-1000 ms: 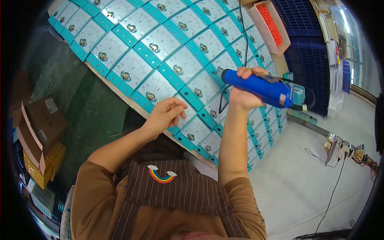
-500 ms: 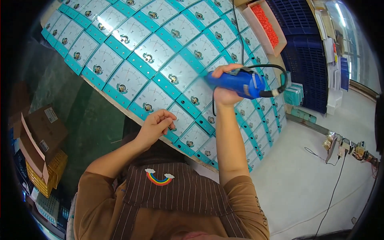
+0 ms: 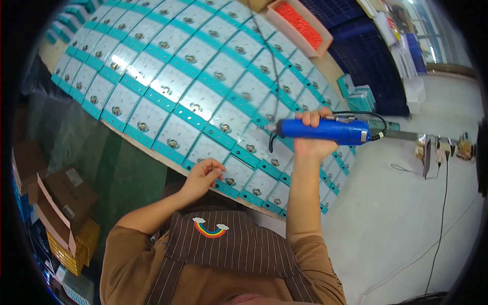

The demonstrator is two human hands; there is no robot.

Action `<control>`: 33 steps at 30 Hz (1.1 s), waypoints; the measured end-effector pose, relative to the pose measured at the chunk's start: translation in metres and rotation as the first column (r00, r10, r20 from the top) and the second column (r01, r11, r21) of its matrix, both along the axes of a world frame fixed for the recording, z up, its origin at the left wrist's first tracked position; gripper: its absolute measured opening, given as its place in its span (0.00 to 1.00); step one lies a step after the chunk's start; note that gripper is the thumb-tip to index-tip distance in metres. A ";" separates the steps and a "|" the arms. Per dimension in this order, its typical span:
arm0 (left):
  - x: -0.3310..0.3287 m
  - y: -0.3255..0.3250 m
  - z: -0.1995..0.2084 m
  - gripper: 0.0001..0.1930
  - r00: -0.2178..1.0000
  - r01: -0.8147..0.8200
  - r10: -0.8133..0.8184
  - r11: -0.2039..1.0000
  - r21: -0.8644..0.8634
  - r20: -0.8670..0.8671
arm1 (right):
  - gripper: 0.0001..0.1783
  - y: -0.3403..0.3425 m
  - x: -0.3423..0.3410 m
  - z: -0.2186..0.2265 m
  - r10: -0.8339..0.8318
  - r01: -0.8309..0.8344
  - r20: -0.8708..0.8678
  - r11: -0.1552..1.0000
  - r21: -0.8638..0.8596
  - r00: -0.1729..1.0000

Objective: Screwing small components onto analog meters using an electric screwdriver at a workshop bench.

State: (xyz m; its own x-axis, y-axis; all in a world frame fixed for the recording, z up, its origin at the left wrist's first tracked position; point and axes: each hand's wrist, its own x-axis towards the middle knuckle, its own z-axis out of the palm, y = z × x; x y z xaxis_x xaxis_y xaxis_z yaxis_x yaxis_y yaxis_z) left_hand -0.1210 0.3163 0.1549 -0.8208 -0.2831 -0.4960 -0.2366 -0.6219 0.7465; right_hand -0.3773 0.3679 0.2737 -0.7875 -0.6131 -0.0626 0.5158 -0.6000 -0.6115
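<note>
Rows of panel meters (image 3: 192, 91) with white dial faces and teal edges cover the slanting table. My right hand (image 3: 314, 145) is wrapped round a blue electric screwdriver (image 3: 325, 131), held level over the meters. Its tip points left, close above the dials; whether it touches one I cannot tell. A black cable runs from the screwdriver's rear end. Close to the table's near edge, my left hand (image 3: 202, 177) hovers over the front row of meters, thumb and fingers drawn together. Anything between those fingertips is too small or hidden to make out.
An open bin (image 3: 325, 44) of small red pieces stands at the far right, beside dark blue crates (image 3: 356, 61). Teal-edged cases (image 3: 358, 96) are stacked nearby. A dark cord (image 3: 274, 66) hangs across the meters. Cardboard boxes (image 3: 71, 190) and a yellow basket (image 3: 84, 246) sit at lower left.
The screwdriver in my right hand has shifted right and down in the picture and turned more level. My left hand stays near the table edge. The whole view has swung a little.
</note>
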 end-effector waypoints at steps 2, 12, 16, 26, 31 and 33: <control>-0.012 0.023 0.005 0.06 0.999 0.039 -0.039 0.999 -0.030 -0.026 | 0.24 0.047 -0.007 0.006 0.048 -0.048 0.035 0.999 0.006 0.998; -0.089 0.155 0.018 0.06 0.938 0.344 -0.346 0.931 -0.121 -0.003 | 0.26 0.271 -0.078 0.047 -0.102 -0.029 0.274 0.900 0.435 0.956; -0.100 0.188 0.030 0.06 0.947 0.319 -0.318 0.932 -0.175 0.030 | 0.25 0.338 -0.132 0.083 -0.091 0.042 0.254 0.980 0.192 0.963; -0.188 0.146 0.057 0.06 0.950 0.297 -0.311 0.897 -0.329 0.009 | 0.24 0.350 -0.186 -0.032 -0.159 -0.010 0.412 0.926 0.377 0.897; -0.276 0.030 0.059 0.06 0.958 0.197 -0.282 0.761 -0.618 -0.043 | 0.25 0.316 -0.187 -0.092 -0.321 0.111 0.545 0.917 0.383 0.774; -0.326 -0.029 0.080 0.05 0.978 0.184 -0.200 0.669 -0.720 0.064 | 0.24 0.316 -0.188 -0.111 -0.328 0.124 0.582 0.924 0.362 0.745</control>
